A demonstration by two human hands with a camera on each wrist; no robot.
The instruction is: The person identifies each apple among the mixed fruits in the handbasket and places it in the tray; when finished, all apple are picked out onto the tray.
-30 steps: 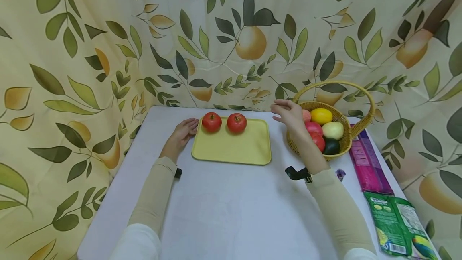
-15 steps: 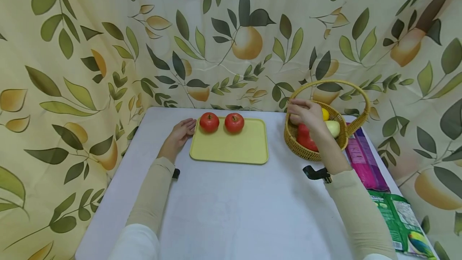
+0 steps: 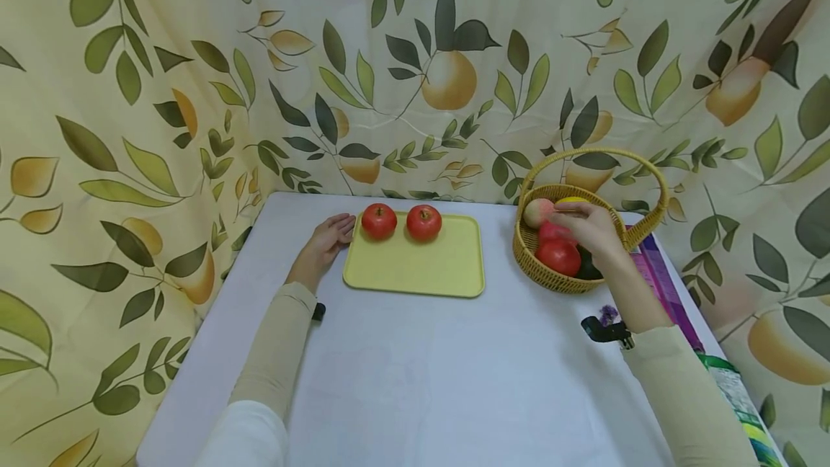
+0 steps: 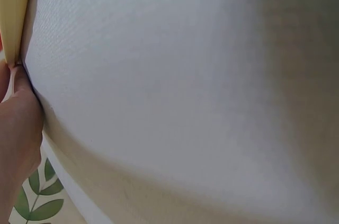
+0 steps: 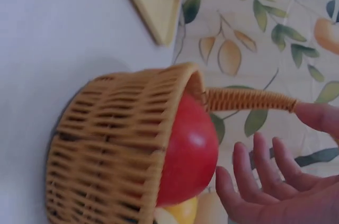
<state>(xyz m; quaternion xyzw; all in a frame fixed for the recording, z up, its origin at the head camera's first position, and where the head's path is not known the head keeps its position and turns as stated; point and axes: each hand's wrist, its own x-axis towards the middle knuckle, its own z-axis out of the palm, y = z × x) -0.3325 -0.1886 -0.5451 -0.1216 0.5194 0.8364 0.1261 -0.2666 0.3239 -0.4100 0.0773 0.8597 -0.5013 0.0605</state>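
My left hand [image 3: 326, 240] rests against the left side of a yellow tray [image 3: 415, 269], its fingers stretched along the rim; the left wrist view has its fingertips touching the tray's edge [image 4: 14, 17]. Two red pomegranates [image 3: 379, 221] sit side by side near the tray's back edge. Over a wicker basket [image 3: 550, 279] of fruit hovers my right hand [image 3: 586, 228]. The right wrist view shows this hand [image 5: 280, 192] with loosely spread fingers, holding nothing. In the basket are a peach [image 3: 537, 213], a red pomegranate [image 3: 559, 257], a pink fruit, a yellow one and a dark one, partly covered.
The basket's tall handle [image 3: 599, 152] arches above the fruit. Right of it lie a purple-pink packet [image 3: 655, 269] and a green packet [image 3: 729, 380], partly behind my right arm. A patterned curtain [image 3: 415, 128] hangs behind the white table [image 3: 415, 373].
My right hand has moved right, from beside the basket to above its fruit, uncovering the peach and red pomegranate. The left hand, tray and two pomegranates stay in place.
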